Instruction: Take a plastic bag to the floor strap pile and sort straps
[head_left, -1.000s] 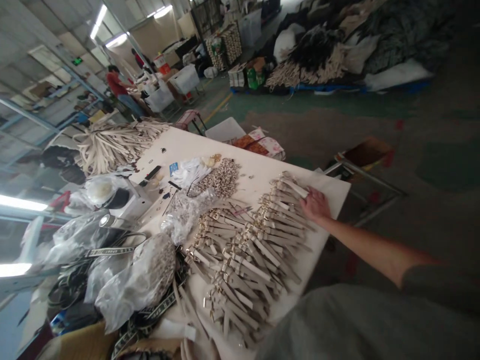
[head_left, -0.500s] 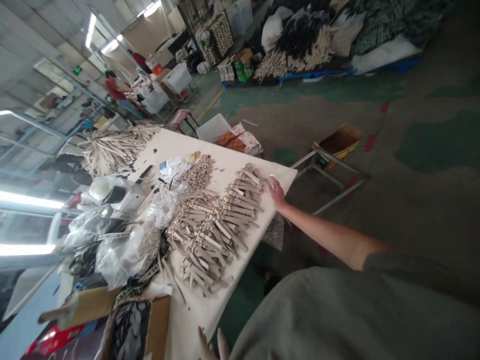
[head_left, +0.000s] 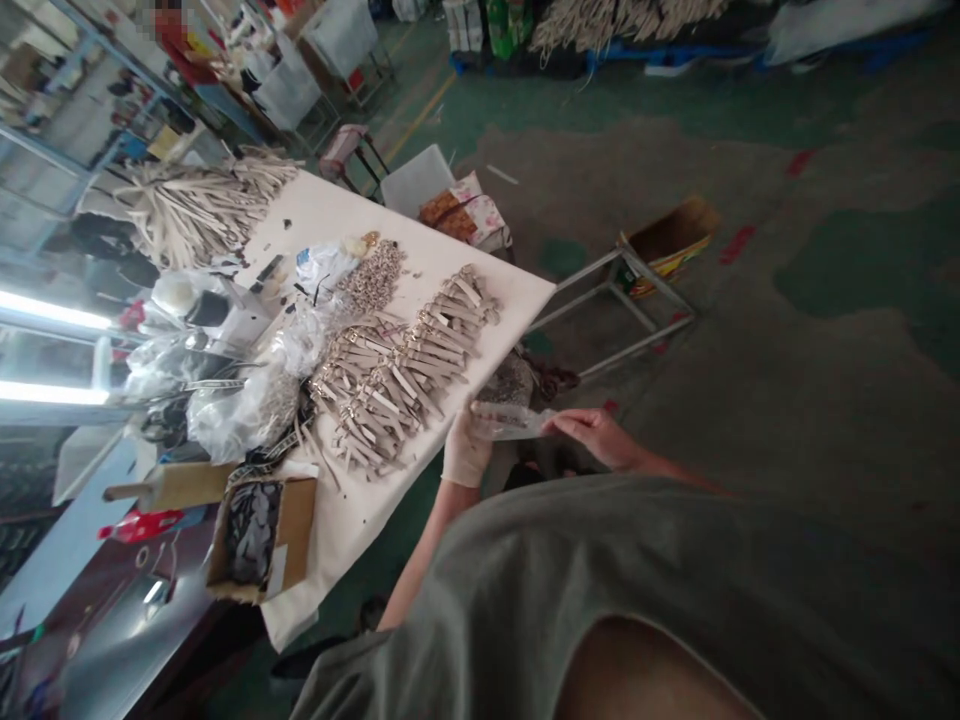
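The right hand (head_left: 600,437), which was resting flat on the far rows of straps a moment ago, is now lifted off the bench (head_left: 360,515) and sitting out past its near edge, and the left hand (head_left: 465,450), barely showing at the bottom of the view half a second ago, is now up beside it. The view is also tipping further down, so more floor and more of the grey shirt (head_left: 637,590) are filling the lower part.

Between the two hands a clear plastic bag (head_left: 514,420) is stretching, off the bench and just past its edge. The left hand, pale as though gloved, is closing on the bag's left end, and the right hand is pinching the right end with its fingers curled. The bag is lying roughly level, touching both hands.

Just beyond the left hand the beige buckled straps (head_left: 401,365) are lying in overlapping rows on the bench, near the bag but apart from it. Further along the bench a heap of small metal pieces (head_left: 373,280) is sitting beside crumpled plastic bags (head_left: 247,405), and an open cardboard box (head_left: 259,540) is resting at the near corner.

What the clear plastic bag is holding is hard to make out, since it is thin and blurred. The right forearm is mostly hidden behind the shirt, and the dark things under the bench edge are too dim to tell.
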